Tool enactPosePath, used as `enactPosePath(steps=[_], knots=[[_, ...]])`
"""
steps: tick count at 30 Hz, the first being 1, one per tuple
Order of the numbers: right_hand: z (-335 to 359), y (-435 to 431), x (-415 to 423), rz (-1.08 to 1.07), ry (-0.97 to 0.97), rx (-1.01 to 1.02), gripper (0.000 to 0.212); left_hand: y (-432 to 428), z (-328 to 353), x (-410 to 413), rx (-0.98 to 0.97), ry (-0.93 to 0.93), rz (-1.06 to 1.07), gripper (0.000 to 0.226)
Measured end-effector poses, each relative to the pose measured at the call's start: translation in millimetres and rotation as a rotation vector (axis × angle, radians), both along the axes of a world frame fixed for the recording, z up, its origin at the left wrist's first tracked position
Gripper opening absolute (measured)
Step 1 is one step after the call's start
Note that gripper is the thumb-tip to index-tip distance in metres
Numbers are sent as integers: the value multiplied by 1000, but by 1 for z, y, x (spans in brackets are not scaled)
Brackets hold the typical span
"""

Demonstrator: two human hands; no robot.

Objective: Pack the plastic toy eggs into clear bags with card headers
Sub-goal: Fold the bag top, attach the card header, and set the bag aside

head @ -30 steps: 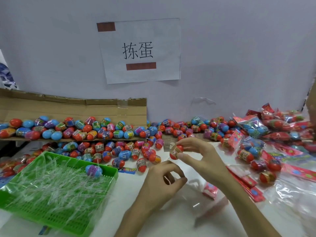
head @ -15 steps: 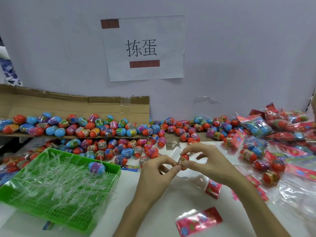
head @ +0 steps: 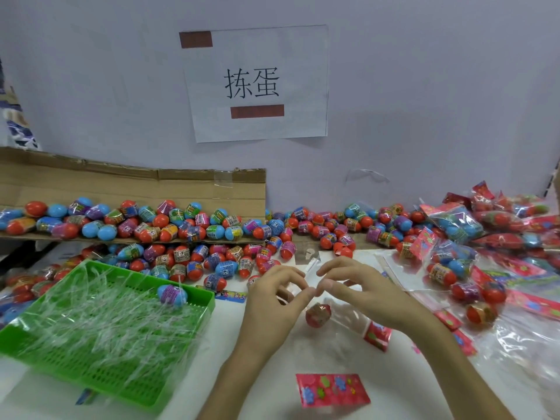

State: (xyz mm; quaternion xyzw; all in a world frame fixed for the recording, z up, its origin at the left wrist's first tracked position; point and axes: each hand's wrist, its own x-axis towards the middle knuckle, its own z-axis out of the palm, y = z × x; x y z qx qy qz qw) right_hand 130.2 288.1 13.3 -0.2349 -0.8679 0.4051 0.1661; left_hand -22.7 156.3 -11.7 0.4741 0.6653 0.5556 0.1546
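The left hand (head: 272,301) and the right hand (head: 366,294) are meeting over the middle of the table (head: 272,395), thumbs and forefingers drawn in until the two sets of fingertips (head: 304,294) are almost touching. Each hand appears to be pinching an edge of thin film, most likely the mouth of the clear bag (head: 345,321). The film is too transparent to trace fully.

Just below the fingertips, on the person's side of them and between the two wrists, an orange-red egg (head: 316,315) is lying, apparently already inside that bag. The bag's long axis is running from the egg out to the right, ending at its red card header (head: 377,334) under the right wrist. The right hand is therefore nearer the header, while both hands are equally close to the egg.

My judgement is that the next egg will have to come from the loose eggs (head: 212,262) lying beyond and to the left, nearer the left hand.

Further out, a green tray (head: 194,338) is sitting on the left and packed bags (head: 454,225) are piling up on the right. A spare header (head: 331,389) is lying near the person.
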Motion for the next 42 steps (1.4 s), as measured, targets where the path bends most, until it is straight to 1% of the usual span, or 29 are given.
enactPosePath(steps=[2,4,7,8,10,12,13,15,17,18,20,22,25,27,30,31,33,34,36,39,42], knots=[[-3,0,-1,11,-20,-13,30,0,-1,2,-5,-13,-23,14],[-6,1,-4,-46,24,-3,26,-1,-2,2,0,-20,-61,13],[-8,6,-10,-185,143,41,17,-3,0,2,-11,1,-175,10],[-6,8,-14,-192,168,46,15,-4,1,4,-21,16,-222,9],[-1,10,-25,-121,171,44,15,-6,0,8,-56,44,-300,9],[6,11,-44,-6,104,60,16,-5,-2,10,-94,60,-336,11],[9,12,-56,38,51,114,19,-5,-3,10,-108,69,-345,13],[16,14,-80,107,-89,248,33,-5,-6,10,-146,100,-363,17],[21,14,-102,176,-256,325,50,-5,-7,11,-182,120,-372,14],[22,14,-110,204,-334,357,54,-5,-8,11,-197,126,-367,15],[17,10,-119,218,-414,409,49,-5,-9,10,-204,129,-357,17],[11,7,-121,188,-382,433,39,-4,-10,9,-186,119,-360,16],[6,7,-114,140,-289,375,28,-4,-9,9,-163,102,-367,11],[8,10,-103,82,-208,265,26,-4,-8,9,-155,93,-368,11],[17,17,-73,-26,41,-62,21,-4,-6,7,-118,56,-362,18],[21,19,-60,-52,133,-173,20,-3,-6,7,-117,46,-349,17],[24,23,-31,-57,272,-354,22,-3,-6,7,-120,41,-323,15],[24,23,-18,-33,300,-415,26,-2,-6,7,-122,42,-317,16],[20,22,3,10,275,-437,30,-2,-5,7,-130,45,-316,17],[8,16,18,-11,178,-299,31,-2,-4,8,-124,31,-319,14],[0,9,21,-6,69,-197,33,-3,-4,9,-120,-8,-310,17]])
